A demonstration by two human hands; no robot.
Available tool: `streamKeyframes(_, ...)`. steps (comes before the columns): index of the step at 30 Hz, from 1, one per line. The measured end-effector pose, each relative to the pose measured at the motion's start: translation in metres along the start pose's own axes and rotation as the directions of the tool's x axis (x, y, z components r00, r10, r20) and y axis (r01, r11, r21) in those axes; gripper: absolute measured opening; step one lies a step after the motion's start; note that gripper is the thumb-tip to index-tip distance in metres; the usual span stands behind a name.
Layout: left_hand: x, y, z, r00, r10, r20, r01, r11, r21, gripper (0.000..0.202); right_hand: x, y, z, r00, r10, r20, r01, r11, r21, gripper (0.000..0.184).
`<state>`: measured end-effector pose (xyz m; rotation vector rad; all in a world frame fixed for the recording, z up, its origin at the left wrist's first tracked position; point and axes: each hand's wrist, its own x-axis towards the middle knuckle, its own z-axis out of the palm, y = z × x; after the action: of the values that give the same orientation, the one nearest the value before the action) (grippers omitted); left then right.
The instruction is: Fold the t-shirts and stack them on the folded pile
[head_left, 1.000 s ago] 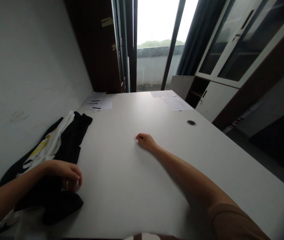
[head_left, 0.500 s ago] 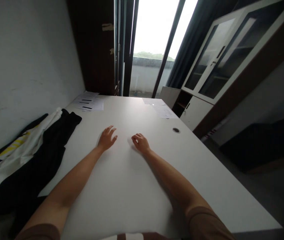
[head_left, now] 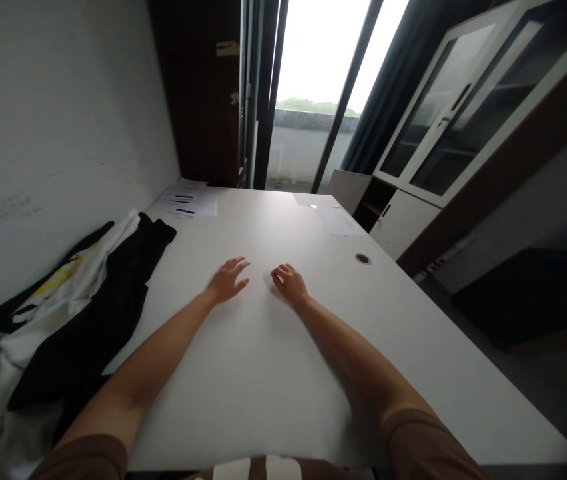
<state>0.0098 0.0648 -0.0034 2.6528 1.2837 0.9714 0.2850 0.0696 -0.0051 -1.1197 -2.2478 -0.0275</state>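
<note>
Both my arms stretch out over a white table [head_left: 263, 373]. My left hand [head_left: 227, 280] lies flat on the tabletop with its fingers spread and holds nothing. My right hand [head_left: 290, 283] rests on the table close beside it, fingers loosely curled downward, with nothing visible in them. A pile of black and white clothes [head_left: 73, 300] with yellow stripes lies at the table's left edge against the wall, well away from both hands.
Printed papers [head_left: 186, 199] lie at the far left corner and more sheets [head_left: 333, 217] at the far right. A round cable hole [head_left: 363, 259] sits near the right edge. A white cabinet [head_left: 403, 220] stands right of the table; a glass door is behind.
My left hand left the clothes pile and moved to the middle of the table beside my right hand, fingers now spread. My right hand stayed in place.
</note>
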Motion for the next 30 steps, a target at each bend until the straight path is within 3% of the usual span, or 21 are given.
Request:
streamKeyframes(2, 0.0, -0.001, 0.0, 1.0, 0.0, -0.01, 0.0, 1.0, -0.007, 0.043, 0.001, -0.003, 0.0, 1.0, -0.013, 0.022, 0.014, 0.999, -0.033, 0.014)
streamKeyframes(6, 0.001, -0.002, -0.001, 0.997, -0.052, -0.049, 0.052, 0.999, -0.01, 0.007, 0.001, -0.007, -0.001, 1.0, -0.003, 0.007, 0.003, 0.997, -0.073, 0.015)
streamKeyframes(12, 0.001, -0.006, -0.006, 0.978, -0.198, -0.072, 0.204, 0.975, 0.092, 0.024, -0.004, 0.004, -0.01, 0.992, 0.102, -0.079, -0.104, 0.994, -0.029, 0.027)
streamKeyframes(23, 0.003, -0.005, -0.004, 0.964, -0.263, 0.051, 0.25, 0.952, 0.177, 0.028, -0.006, 0.007, 0.001, 0.991, 0.133, -0.002, -0.133, 0.987, -0.09, 0.028)
streamKeyframes(30, 0.0, 0.002, -0.004, 0.943, -0.323, 0.08, 0.305, 0.935, 0.181, 0.047, -0.006, 0.006, 0.0, 0.983, 0.182, 0.033, -0.178, 0.978, -0.107, 0.027)
